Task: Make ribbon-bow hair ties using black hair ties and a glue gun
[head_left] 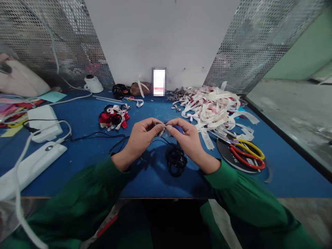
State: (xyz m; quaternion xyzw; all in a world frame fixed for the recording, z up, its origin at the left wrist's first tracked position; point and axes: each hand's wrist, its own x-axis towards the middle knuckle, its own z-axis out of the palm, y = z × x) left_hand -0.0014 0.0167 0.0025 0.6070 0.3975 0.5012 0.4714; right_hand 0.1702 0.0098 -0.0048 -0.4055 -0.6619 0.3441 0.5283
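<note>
The desk [85, 156] presents its front edge to the person. A white power strip [32, 170] lies at the front left corner. A bundle of black bands [176, 162] lies right of the middle of the front edge, set back from it.

Both hands are over the middle of the desk, beyond the black bands. The left hand [142, 134] and the right hand [187, 135] meet at the fingertips. Each thumb is pressed against its forefinger, and together they grip a small pale strip [161, 132]. The strip is mostly hidden by the fingers; its full shape cannot be told. Green sleeves [233, 180] cover both forearms.

Toward the right edge, scissors [246, 161] with one red and one yellow handle lie partly over a round black card [224, 154]. The blades point toward the ribbon pile [211, 107], which spreads toward the back right corner.

Toward the left edge, behind the power strip, lies a white box [44, 119]. Between this box and the hands is a cluster of red, white and black bows [113, 117].

Along the back edge, from left to right: a white cup [93, 84], a brown pouch [135, 89], and an upright phone [159, 82] near the middle.
</note>
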